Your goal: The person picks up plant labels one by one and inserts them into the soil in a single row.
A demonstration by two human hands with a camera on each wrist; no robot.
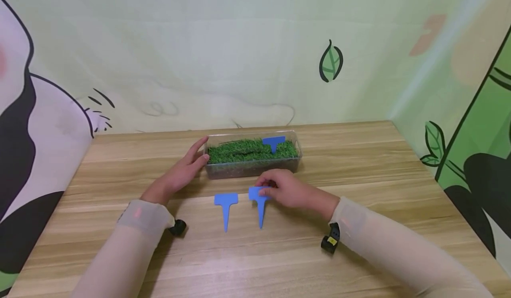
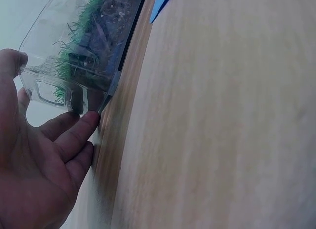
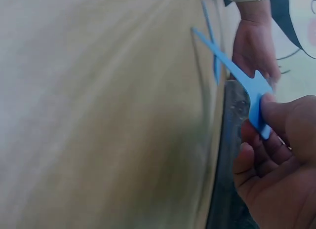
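A clear plastic box [image 1: 252,170] filled with dark soil and green artificial grass [image 1: 239,149] stands near the wall. My left hand [image 1: 181,171] touches its left end with extended fingers; in the left wrist view, fingertips [image 2: 89,118] rest against the end wall. One blue T-shaped plant label [image 1: 273,143] stands in the grass toward the right. In front of the box, my right hand [image 1: 289,189] pinches a second blue plant label [image 3: 254,91] by its wide head between thumb and fingers, stem pointing toward me. A third plant label [image 1: 226,205] lies on the table to its left.
The wood-grain table [image 1: 239,262] reaches back to a printed cloth wall [image 1: 223,58]. A dark strapped device [image 1: 330,240] sits at my right wrist and another small black device [image 1: 178,228] at my left.
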